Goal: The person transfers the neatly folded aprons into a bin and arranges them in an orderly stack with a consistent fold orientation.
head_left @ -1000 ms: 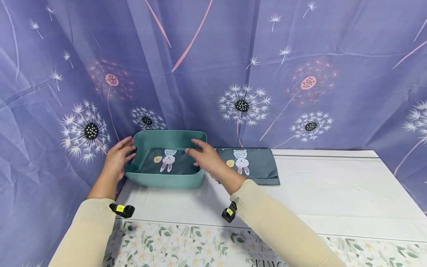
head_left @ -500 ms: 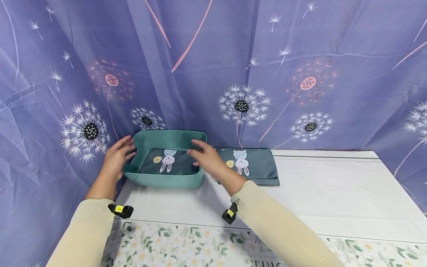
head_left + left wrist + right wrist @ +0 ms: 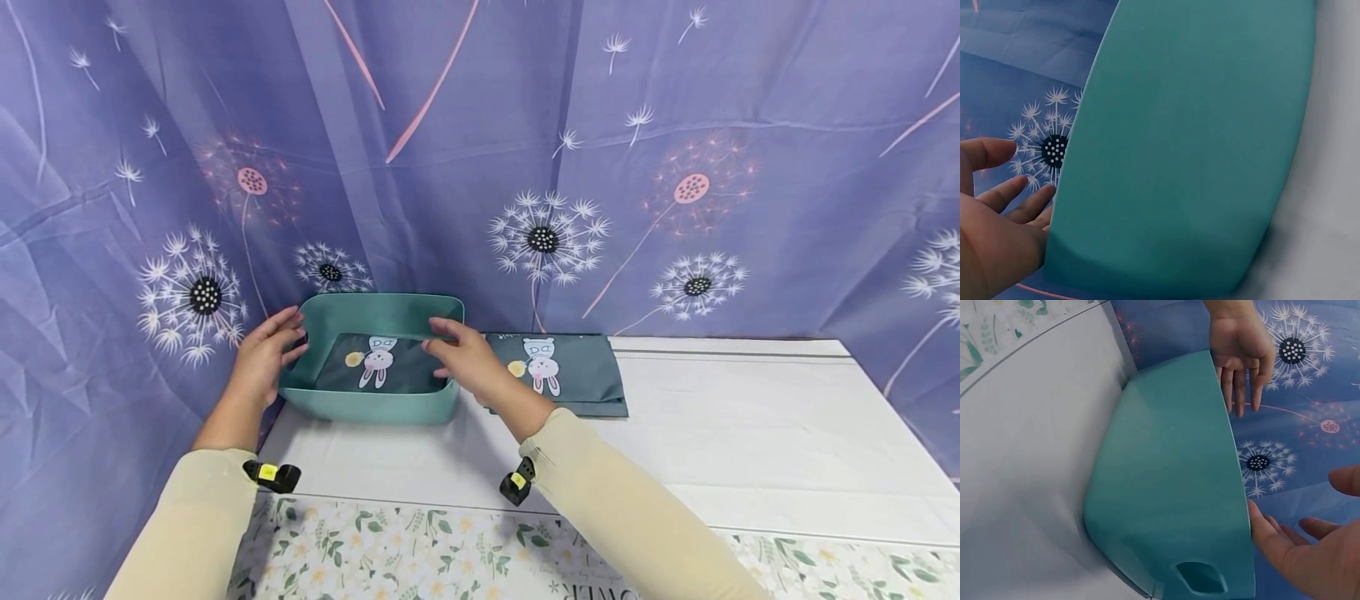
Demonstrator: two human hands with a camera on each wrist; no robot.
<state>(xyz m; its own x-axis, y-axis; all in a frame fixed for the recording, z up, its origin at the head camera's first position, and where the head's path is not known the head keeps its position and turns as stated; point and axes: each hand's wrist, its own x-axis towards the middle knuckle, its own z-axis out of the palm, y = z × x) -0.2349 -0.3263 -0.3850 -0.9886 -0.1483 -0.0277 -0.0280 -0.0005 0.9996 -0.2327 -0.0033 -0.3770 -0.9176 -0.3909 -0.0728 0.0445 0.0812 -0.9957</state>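
A green plastic bin point(image 3: 367, 407) stands at the left end of the white table against the curtain. Inside it lies a folded dark-green cloth piece point(image 3: 417, 367) printed with a white rabbit. My left hand point(image 3: 258, 360) is at the bin's left end, fingers relaxed at the rim. At the right end, my right hand point(image 3: 474, 360) reaches over the rim with loosely spread fingers. In the right wrist view, the thumb stands apart from the bin wall. Neither hand grips the cloth. A second folded dark-green cloth piece point(image 3: 588, 371) with the same rabbit lies just right of the bin.
Behind the table hangs a purple dandelion-print curtain point(image 3: 450, 225), which also runs along the left side. The white tabletop point(image 3: 750, 425) stretches to the right. A floral-patterned strip point(image 3: 390, 550) borders its front.
My right fingertips have shifted very slightly to the right. The bin, both folded cloth pieces and my left hand are nearly where they were.
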